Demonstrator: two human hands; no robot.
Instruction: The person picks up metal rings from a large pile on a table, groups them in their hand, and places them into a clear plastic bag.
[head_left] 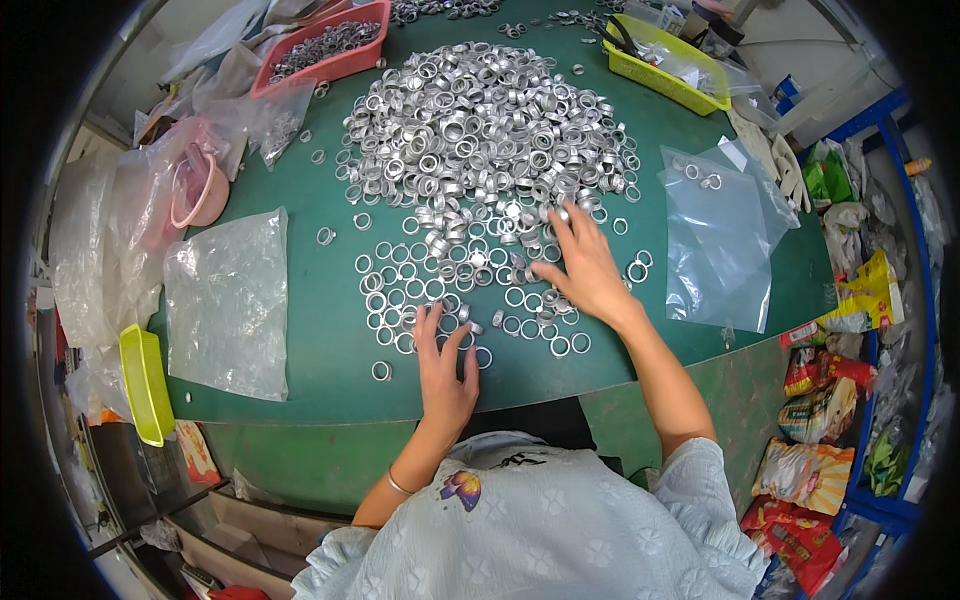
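A large heap of silver metal rings rises at the middle of the green table. Between it and me, more rings lie spread out in a loose single layer. My left hand rests at the near edge of that layer, its fingers apart and their tips among the rings. Farther up and to the right, my right hand reaches over the foot of the heap. Its thumb and fingers are spread, with fingertips touching rings; neither hand shows a ring held in its grip.
Clear plastic bags lie at left, with bluish ones at right, a few rings on top. A red basket of small metal parts, a yellow-green tray, a pink cup and a yellow tray stand around the green table.
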